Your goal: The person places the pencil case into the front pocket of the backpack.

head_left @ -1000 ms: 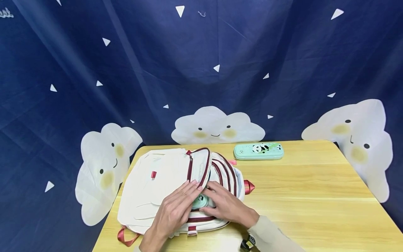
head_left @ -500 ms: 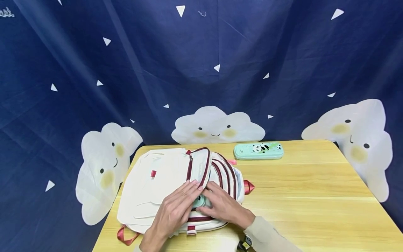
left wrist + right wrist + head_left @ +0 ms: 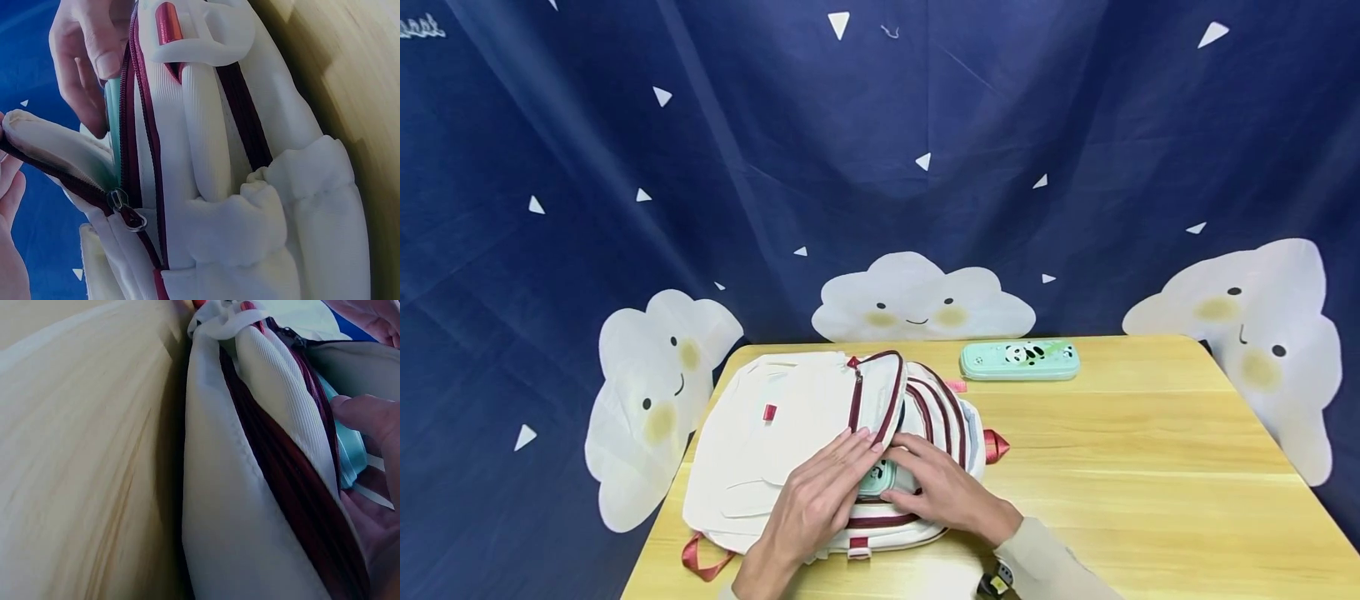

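A white backpack (image 3: 797,383) with dark red zips lies on the table, its front pocket unzipped. My left hand (image 3: 816,496) lies over the pocket flap (image 3: 880,400) and holds its edge back with the fingertips. In the left wrist view, the flap (image 3: 56,150) stands away from the toothed zip. My right hand (image 3: 943,492) reaches into the pocket opening and grips a mint-green pencil case (image 3: 878,477) with a panda print. In the right wrist view, its thumb presses the near side of the case (image 3: 350,450). Most of the case is hidden inside the pocket.
A second mint-green panda pencil case (image 3: 1019,361) lies at the table's back edge, behind the backpack. The wooden table (image 3: 1135,467) extends to the right. A dark blue curtain (image 3: 880,167) with clouds hangs behind it. A red strap loop (image 3: 997,447) sticks out from the bag's right side.
My right hand slid slightly left toward the pocket, then came slightly back right with the pencil case. The left hand and flap stay put; the whole head view shifts a little.
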### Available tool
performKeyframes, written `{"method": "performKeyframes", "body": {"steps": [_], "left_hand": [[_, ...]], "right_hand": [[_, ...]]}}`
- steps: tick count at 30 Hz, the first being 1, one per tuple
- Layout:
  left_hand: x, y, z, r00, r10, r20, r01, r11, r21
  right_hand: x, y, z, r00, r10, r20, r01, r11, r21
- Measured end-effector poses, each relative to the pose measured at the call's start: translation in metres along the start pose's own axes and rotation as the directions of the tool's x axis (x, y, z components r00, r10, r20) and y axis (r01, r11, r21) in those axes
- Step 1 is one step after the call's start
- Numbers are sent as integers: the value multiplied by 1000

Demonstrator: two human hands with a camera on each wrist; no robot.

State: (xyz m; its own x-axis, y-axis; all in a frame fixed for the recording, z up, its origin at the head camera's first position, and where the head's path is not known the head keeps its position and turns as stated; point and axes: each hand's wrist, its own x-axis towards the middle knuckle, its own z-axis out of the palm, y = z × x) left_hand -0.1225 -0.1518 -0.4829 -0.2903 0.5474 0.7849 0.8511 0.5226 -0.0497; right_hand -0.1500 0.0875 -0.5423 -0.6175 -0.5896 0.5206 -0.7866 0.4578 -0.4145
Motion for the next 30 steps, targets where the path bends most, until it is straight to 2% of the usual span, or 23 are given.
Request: {"method": "performKeyframes", "body": {"steps": [10, 18, 30], "left_hand": [[1, 0, 1, 1000, -7, 9, 7, 1000, -7], [2, 0, 2, 1000, 16, 11, -16, 1000, -5], [1, 0, 3, 1000, 6, 10, -6, 1000, -22]], "right_hand": [[-3, 4, -1, 1000, -9, -18, 10, 1000, 23], [3, 1, 2, 999, -44, -28, 45, 998, 35], [1, 4, 1, 999, -30, -16, 30, 999, 26]]}}
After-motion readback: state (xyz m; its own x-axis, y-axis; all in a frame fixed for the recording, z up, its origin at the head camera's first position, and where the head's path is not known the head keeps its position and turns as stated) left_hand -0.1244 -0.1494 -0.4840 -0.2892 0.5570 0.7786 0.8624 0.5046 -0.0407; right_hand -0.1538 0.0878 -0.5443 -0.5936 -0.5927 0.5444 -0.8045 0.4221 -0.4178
